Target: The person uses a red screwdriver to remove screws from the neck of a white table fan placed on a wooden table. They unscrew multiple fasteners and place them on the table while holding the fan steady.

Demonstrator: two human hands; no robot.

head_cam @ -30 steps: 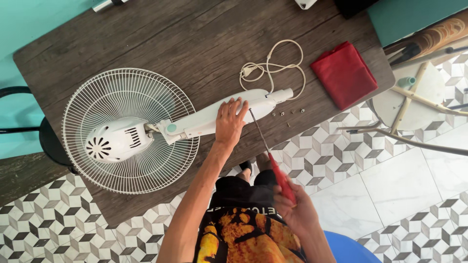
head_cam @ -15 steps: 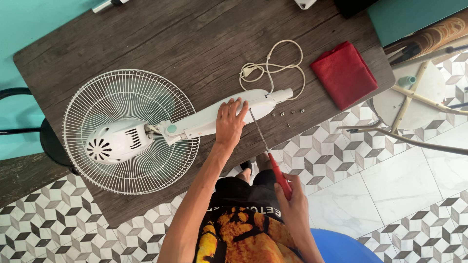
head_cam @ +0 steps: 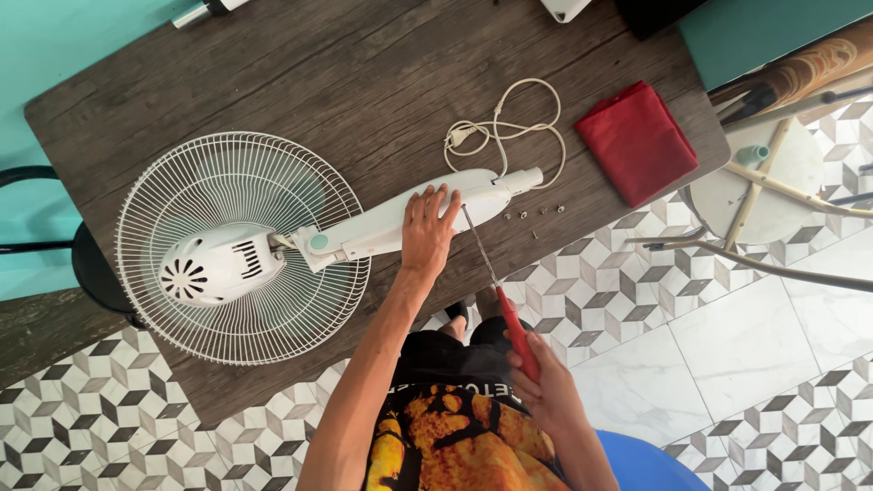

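Though slim — red-handled screwdriver [head_cam: 509, 314], steel-shafted.

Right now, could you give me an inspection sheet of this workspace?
Surface: dark wooden table, worn grain.
Job's things: white fan lying flat, stem toward the person; red-handled screwdriver, tip at the stem.
Clutter: small screws loose beside the stem; folded red cloth.
Hands: left hand pressing on the stem; right hand gripping the screwdriver handle.
Cables: white power cord coiled loosely by the stem end.
Surroundings: patterned tile floor, teal wall, black chair, blue seat.
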